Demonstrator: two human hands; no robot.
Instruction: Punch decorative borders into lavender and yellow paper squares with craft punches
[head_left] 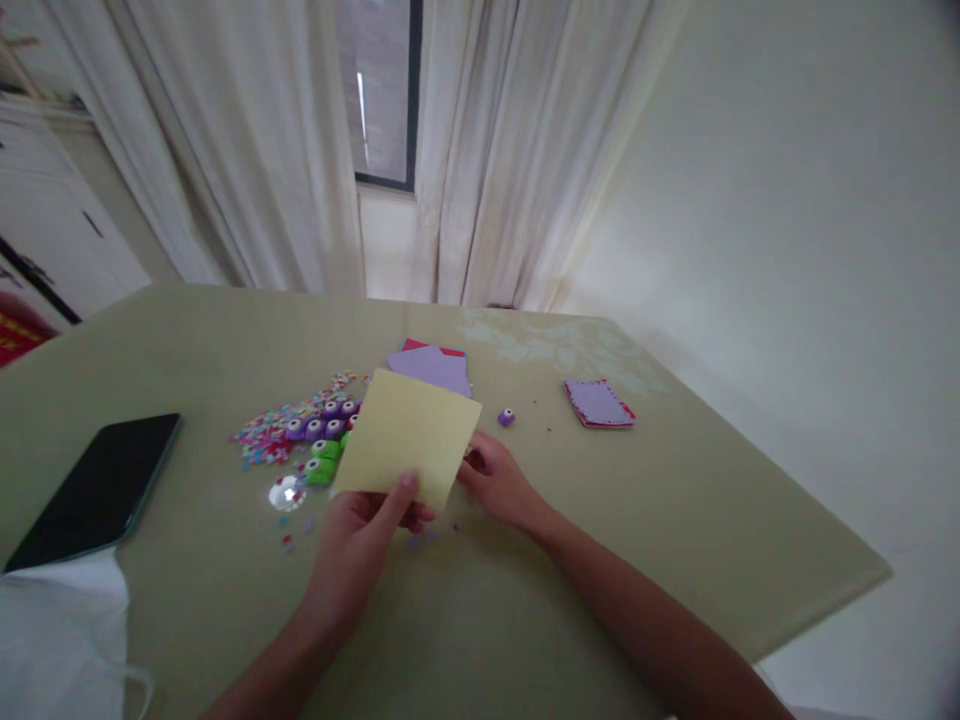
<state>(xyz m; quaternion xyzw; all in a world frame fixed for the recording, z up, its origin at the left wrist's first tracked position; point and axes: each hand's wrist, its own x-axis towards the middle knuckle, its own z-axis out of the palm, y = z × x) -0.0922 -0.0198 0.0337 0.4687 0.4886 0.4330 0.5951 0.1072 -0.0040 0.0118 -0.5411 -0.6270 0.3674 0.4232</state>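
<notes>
A square sheet of pale yellow paper (pixel 409 435) is tilted up above the table. My left hand (pixel 360 535) grips its lower edge, thumb on the front and fingers behind. At its right edge is my right hand (pixel 499 480), fingers curled closed and partly hidden behind the sheet; what they pinch cannot be made out. Behind the sheet, to its left, several small purple pieces (pixel 315 430) with eye-like white spots and similar green pieces (pixel 322 460) stand in rows, partly covered. One lone purple piece (pixel 506 417) sits just beyond my right hand.
Colourful tiny beads (pixel 266 435) lie heaped at left, near a clear shiny disc (pixel 287 493). Purple sheets (pixel 435 368) lie behind the yellow one. A purple-and-red square stack (pixel 600 404) is at right. A dark tablet or phone (pixel 97 490) and white cloth-like item (pixel 64 640) occupy the left.
</notes>
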